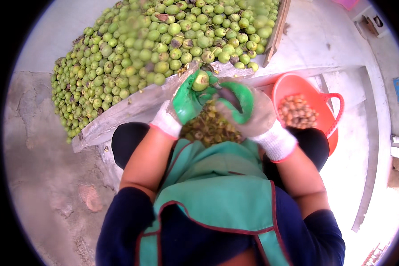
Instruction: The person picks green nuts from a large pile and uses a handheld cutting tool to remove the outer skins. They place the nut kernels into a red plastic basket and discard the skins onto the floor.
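My left hand (184, 101), in a white knit glove with a green coated palm, holds a round green-husked walnut (201, 81) in its fingers. Close beside it on the right is my right hand (255, 111), in a matching glove and smeared by motion. Its thumb and fingers curl round a dark shape (229, 98) that is too blurred to name. Below both hands, between my knees, lies a heap of greenish-brown husk pieces (210, 126).
A large pile of green-husked walnuts (119, 57) spreads ahead and to the left, behind a pale board (115, 116). A wooden plank (277, 33) edges its right side. By my right knee stands a red basket (330, 117) with brown shelled nuts (298, 111) inside.
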